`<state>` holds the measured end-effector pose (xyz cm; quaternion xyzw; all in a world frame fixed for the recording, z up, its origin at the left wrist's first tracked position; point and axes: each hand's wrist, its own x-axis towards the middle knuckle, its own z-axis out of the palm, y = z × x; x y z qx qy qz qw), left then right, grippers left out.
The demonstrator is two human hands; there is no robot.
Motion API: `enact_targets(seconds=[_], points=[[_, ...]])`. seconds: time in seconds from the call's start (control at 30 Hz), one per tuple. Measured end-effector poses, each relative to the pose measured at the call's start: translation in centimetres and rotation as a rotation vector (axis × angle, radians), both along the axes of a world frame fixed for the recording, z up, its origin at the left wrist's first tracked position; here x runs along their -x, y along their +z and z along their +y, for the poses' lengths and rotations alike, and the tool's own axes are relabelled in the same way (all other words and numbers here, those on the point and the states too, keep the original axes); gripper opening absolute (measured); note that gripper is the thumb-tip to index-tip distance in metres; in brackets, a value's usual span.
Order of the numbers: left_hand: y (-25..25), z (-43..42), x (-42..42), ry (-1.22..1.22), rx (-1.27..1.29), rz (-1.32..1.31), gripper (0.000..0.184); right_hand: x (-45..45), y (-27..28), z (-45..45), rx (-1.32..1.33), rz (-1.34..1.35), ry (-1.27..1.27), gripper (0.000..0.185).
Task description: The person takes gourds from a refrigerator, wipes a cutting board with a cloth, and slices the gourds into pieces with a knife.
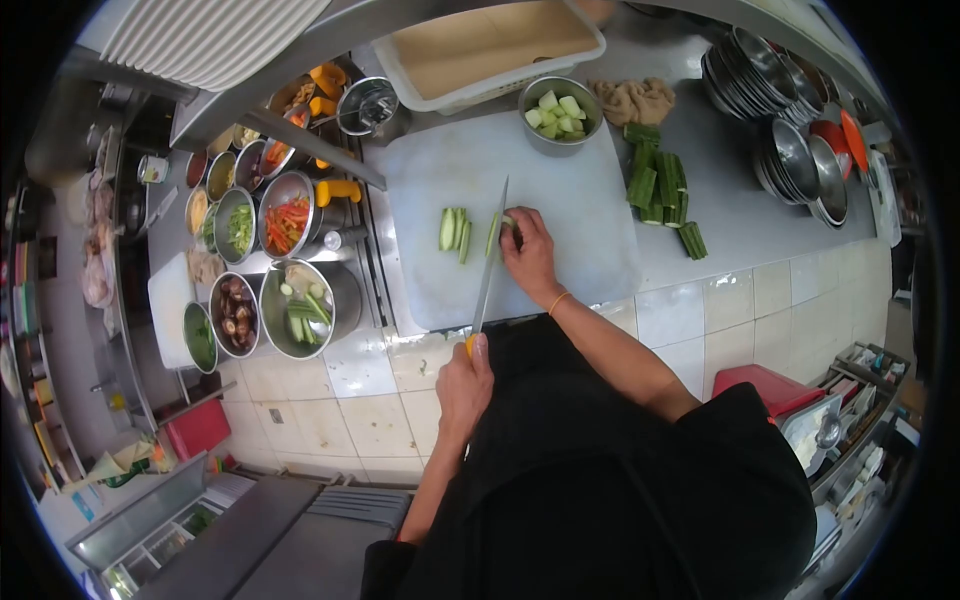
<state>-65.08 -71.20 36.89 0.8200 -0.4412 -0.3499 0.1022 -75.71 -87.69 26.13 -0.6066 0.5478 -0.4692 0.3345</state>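
My left hand (466, 390) is closed around the yellow handle of a long knife (488, 265), its blade pointing away from me over the white cutting board (430, 290). On the board my right hand (528, 245) has its fingers curled over a green vegetable piece (509, 238), just right of the blade; the fingers partly hide it. A thin green strip (493, 235) lies against the blade. Further left on the board are several cut green pieces (453, 230). At the board's back edge stands a metal bowl (562, 147) of pale green chunks.
Ridged green vegetable lengths (657, 185) lie right of the board, below a brown cloth (633, 101). Stacked metal bowls (790, 160) stand far right. A cream tub (490, 98) is behind the board. Bowls of cut vegetables (287, 222) and a large metal pot (345, 305) fill the left side.
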Motion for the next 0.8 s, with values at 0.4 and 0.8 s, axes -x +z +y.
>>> enact_targets(seconds=[0.4, 0.8], points=[[-3.8, -2.2, -3.2, 0.12, -0.08, 0.358, 0.064, -0.1, -0.3, 0.0, -0.037, -0.059, 0.023, 0.019], [-1.1, 0.1, -2.1, 0.101, 0.092, 0.098, 0.058, 1.3, 0.1, 0.9, -0.088, -0.102, -0.016, 0.025]])
